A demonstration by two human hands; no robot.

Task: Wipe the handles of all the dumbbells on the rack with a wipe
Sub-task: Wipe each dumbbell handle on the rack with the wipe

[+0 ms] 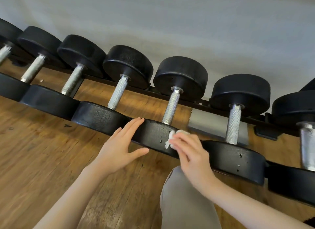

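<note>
Against the dumbbell (156, 135) edge, right hand (190, 153) pinches wipe (170, 138).

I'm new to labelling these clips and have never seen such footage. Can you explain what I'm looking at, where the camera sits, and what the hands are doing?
No machine here: a person wears one wide-angle camera on the head, looking down at their own bare hands, so the picture bends and tilts. A row of black dumbbells with knurled metal handles lies across a low black rack over a wooden floor, against a pale wall. The left hand is open, its straight fingers resting on the near head of one dumbbell. The right hand holds a small white wipe in its fingers against that same head, not on a handle. The grey cloth at the bottom is the person's trouser leg.
</note>
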